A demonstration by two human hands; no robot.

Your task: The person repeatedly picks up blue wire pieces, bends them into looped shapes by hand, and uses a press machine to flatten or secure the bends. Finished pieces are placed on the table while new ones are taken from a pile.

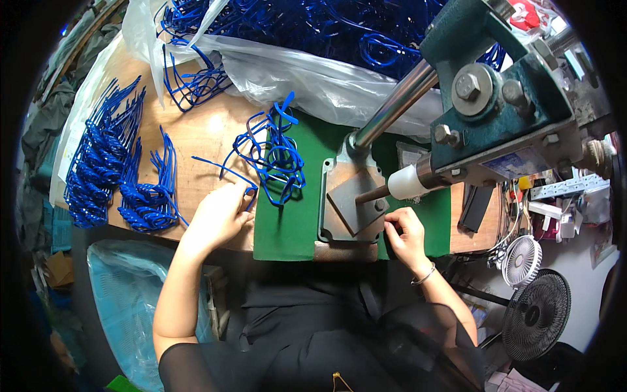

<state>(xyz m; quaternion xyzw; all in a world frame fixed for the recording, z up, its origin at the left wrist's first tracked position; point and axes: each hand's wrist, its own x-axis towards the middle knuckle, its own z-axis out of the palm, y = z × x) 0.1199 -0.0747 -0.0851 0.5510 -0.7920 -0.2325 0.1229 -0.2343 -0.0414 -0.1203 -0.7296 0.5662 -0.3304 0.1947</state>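
My left hand (pixel 215 215) is at the front left of the work surface, its fingers closed on a thin blue plastic frame (pixel 228 171), which looks like an eyeglass frame with an arm pointing up and left. Just beyond it, a loose tangle of similar blue frames (pixel 281 159) lies on a green mat (pixel 294 240). A bench-mounted hand press (pixel 499 117) stands to the right, its rod slanting down to a square metal plate (pixel 350 206). Beside the press base, my right hand (pixel 406 232) has curled fingers; whether they pinch something small is hidden.
Neatly nested stacks of blue frames (pixel 100 166) and a smaller stack (pixel 149 206) line the wooden tabletop's left side. A clear plastic bag (pixel 323 93) full of blue frames spans the back. A blue basket (pixel 122 299) sits below left; two fans (pixel 536 313) are at right.
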